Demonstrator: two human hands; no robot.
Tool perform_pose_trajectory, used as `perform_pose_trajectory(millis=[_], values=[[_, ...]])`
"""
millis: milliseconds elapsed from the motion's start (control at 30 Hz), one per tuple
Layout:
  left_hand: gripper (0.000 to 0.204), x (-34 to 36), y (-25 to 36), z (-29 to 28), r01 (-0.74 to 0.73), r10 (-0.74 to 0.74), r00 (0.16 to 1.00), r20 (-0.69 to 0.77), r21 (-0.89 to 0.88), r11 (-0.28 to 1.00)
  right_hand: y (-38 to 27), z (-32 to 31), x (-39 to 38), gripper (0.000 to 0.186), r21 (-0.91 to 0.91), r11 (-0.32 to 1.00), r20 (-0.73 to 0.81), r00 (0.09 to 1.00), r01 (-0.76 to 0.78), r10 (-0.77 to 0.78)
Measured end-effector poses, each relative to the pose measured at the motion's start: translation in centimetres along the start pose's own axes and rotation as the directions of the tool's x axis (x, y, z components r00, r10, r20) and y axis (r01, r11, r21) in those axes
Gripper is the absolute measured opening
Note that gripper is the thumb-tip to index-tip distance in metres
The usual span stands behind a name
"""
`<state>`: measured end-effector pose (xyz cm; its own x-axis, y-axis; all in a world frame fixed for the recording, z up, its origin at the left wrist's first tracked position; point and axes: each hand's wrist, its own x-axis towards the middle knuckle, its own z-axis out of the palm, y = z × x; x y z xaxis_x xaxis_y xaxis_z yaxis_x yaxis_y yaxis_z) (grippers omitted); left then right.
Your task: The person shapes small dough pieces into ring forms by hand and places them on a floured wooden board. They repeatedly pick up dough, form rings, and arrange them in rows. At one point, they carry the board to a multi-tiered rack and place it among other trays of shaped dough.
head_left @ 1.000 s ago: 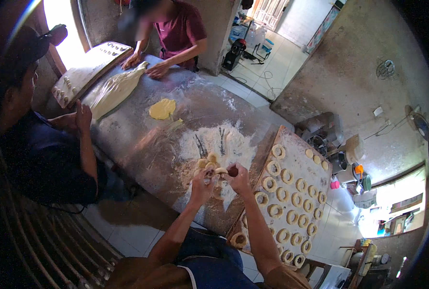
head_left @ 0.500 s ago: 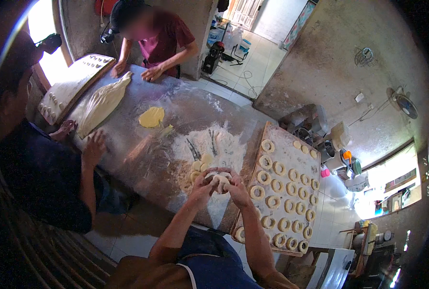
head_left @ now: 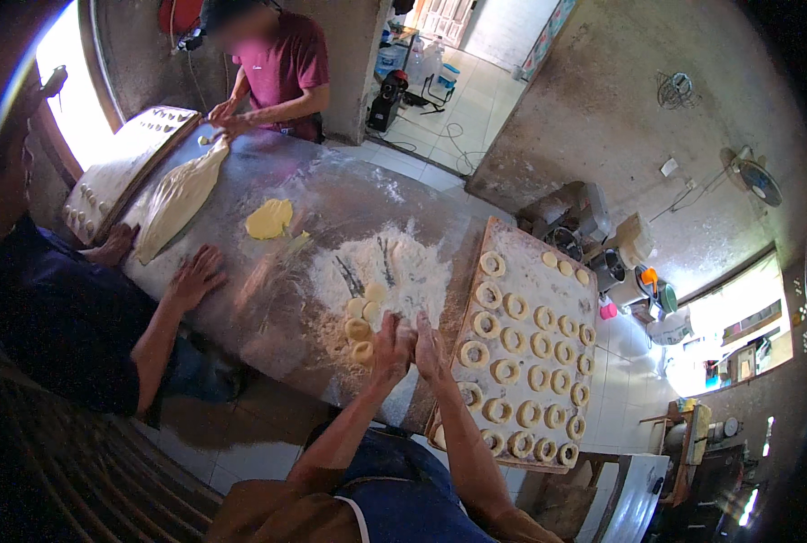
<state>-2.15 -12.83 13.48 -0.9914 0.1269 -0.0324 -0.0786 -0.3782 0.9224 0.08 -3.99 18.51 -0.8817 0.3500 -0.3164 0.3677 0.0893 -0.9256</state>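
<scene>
Over the near edge of a white flour patch [head_left: 421, 262], my left hand [head_left: 392, 351] and my right hand [head_left: 429, 351] are close together, palms facing and fingers pointing away from me. Whatever lies between them is hidden by the hands. Just left of my left hand, several small round pieces of dough [head_left: 356, 309] lie in a cluster on the flour. To the right of my right hand is a floured wooden board [head_left: 534, 271] bearing rows of dough rings [head_left: 513, 340] and a few small dough discs [head_left: 564, 268] near its far end.
Across the metal table [head_left: 331, 199], a person in a maroon shirt [head_left: 281, 72] handles one end of a long dough sheet [head_left: 181, 195]. Another in dark clothes [head_left: 59, 317] rests a hand on the table at left. A yellow soft mass [head_left: 269, 219] and a tray of small pieces [head_left: 123, 163] are there too.
My hands have turned from cupping a pale dough ring to facing palms, and the ring no longer shows. The person in maroon has brought both hands together at the dough sheet's far end.
</scene>
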Motion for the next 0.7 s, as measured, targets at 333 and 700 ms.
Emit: perform_pose_trajectory(millis=[333, 700], values=[[0.039, 0.1, -0.6, 5.2, 0.087, -0.090, 0.993, -0.076, -0.053, 0.995, 1.2, -3.9, 0.7, 0.057, 0.279, 0.960, -0.064, 0.998, 0.007, 0.012], [0.042, 2.0, -4.5, 11.8, 0.264, -0.326, 0.946, -0.007, -0.569, 0.779, 10.0, -11.9, 5.9, 0.055, 0.099, 0.919, -0.123, 0.921, 0.383, -0.370]])
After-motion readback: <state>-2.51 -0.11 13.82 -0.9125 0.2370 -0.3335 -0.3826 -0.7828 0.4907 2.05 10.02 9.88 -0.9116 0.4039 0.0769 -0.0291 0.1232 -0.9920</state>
